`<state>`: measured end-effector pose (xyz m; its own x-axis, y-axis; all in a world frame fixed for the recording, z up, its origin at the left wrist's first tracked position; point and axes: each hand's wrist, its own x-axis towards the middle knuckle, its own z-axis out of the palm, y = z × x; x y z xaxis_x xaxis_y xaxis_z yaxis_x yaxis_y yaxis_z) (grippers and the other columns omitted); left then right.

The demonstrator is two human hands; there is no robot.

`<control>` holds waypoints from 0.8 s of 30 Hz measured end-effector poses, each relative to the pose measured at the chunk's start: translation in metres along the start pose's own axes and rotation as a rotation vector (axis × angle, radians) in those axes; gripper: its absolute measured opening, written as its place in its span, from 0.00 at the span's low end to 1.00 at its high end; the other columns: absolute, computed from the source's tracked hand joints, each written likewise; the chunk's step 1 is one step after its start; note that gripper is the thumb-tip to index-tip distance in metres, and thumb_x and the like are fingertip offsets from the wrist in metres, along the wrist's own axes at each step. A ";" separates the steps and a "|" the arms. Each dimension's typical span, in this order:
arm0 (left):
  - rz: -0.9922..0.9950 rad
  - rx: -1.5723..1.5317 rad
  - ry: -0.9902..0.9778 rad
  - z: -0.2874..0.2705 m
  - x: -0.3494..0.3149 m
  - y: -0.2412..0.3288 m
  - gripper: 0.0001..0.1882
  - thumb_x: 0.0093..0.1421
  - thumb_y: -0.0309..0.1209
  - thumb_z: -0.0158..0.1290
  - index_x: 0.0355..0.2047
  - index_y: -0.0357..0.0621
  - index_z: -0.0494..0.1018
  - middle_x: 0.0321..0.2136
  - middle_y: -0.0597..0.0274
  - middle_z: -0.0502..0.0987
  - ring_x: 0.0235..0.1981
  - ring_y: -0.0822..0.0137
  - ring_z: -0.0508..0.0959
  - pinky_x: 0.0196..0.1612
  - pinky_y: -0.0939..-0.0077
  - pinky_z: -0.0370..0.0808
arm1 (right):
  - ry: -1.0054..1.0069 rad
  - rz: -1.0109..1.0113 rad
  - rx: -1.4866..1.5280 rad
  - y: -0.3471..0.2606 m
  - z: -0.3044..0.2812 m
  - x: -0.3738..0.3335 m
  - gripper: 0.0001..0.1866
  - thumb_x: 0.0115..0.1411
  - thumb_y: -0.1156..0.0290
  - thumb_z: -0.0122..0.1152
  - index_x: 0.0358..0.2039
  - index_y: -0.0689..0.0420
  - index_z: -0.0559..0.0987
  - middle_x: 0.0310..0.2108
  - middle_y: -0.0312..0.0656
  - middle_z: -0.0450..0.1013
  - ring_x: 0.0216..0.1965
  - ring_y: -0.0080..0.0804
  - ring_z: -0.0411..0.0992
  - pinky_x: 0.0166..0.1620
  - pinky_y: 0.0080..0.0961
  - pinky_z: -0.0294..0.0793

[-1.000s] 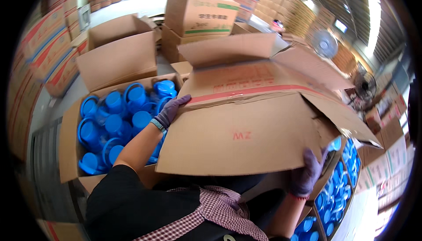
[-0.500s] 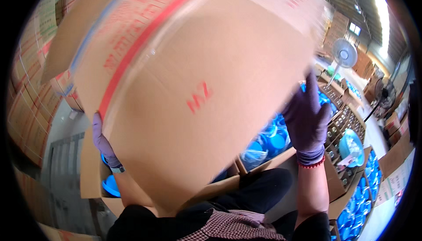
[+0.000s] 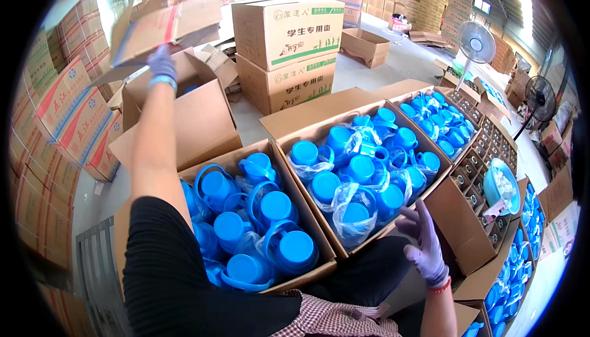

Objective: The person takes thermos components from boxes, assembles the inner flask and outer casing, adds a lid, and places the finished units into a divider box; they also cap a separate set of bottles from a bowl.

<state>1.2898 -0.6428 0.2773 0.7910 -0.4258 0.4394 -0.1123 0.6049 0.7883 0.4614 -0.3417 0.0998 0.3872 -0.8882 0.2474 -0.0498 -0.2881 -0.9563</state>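
Observation:
My left arm stretches out to the far left. At its end my gloved left hand (image 3: 161, 66) holds the lower edge of a cardboard box (image 3: 193, 20) with a red stripe, tilted in the air and slightly blurred. My right hand (image 3: 424, 245), in a purple glove, is raised with fingers spread and nothing in it. Beside it stands an open carton (image 3: 393, 217) of blue plastic lids with loop handles (image 3: 361, 169), some in clear plastic bags. Another open carton (image 3: 326, 266) with similar blue lids (image 3: 276, 206) lies in front of me.
An open carton (image 3: 203, 122) stands beneath the held cardboard. Behind it are two stacked printed cartons (image 3: 286, 36). To the right are a divided carton of glass jars (image 3: 485, 134), a light-blue basin (image 3: 501, 183) and two standing fans (image 3: 477, 42). Stacked cartons (image 3: 74, 116) line the left.
The cardboard box has swung from in front of me to the far left with my left hand. My right hand has let go of it and lowered, uncovering the cartons of blue lids.

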 end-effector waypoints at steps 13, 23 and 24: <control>-0.727 -0.026 -1.686 0.060 -0.768 -0.032 0.24 0.68 0.34 0.59 0.62 0.41 0.72 0.53 0.61 0.78 0.52 0.70 0.77 0.59 0.71 0.74 | 0.931 0.387 -0.356 0.052 -0.058 -0.345 0.30 0.67 0.68 0.62 0.67 0.63 0.68 0.59 0.47 0.72 0.56 0.36 0.72 0.65 0.32 0.69; -1.707 0.365 -1.500 0.031 -0.959 -0.228 0.21 0.72 0.43 0.49 0.50 0.41 0.81 0.44 0.58 0.83 0.44 0.62 0.80 0.53 0.64 0.75 | 1.096 0.726 1.163 0.162 0.056 -0.490 0.21 0.75 0.58 0.47 0.60 0.57 0.77 0.62 0.44 0.73 0.59 0.35 0.72 0.62 0.29 0.69; -1.625 0.507 -1.549 0.026 -0.968 -0.237 0.21 0.72 0.43 0.50 0.50 0.41 0.81 0.44 0.58 0.83 0.45 0.62 0.80 0.53 0.64 0.75 | 1.099 0.754 1.157 0.181 0.068 -0.491 0.21 0.75 0.58 0.47 0.60 0.57 0.77 0.61 0.44 0.73 0.58 0.35 0.72 0.62 0.29 0.69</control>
<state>0.5349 -0.3916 -0.3230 -0.5223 -0.3811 -0.7628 -0.3645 -0.7089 0.6038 0.3252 0.0666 -0.2054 -0.1764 -0.6442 -0.7442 0.8974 0.2054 -0.3906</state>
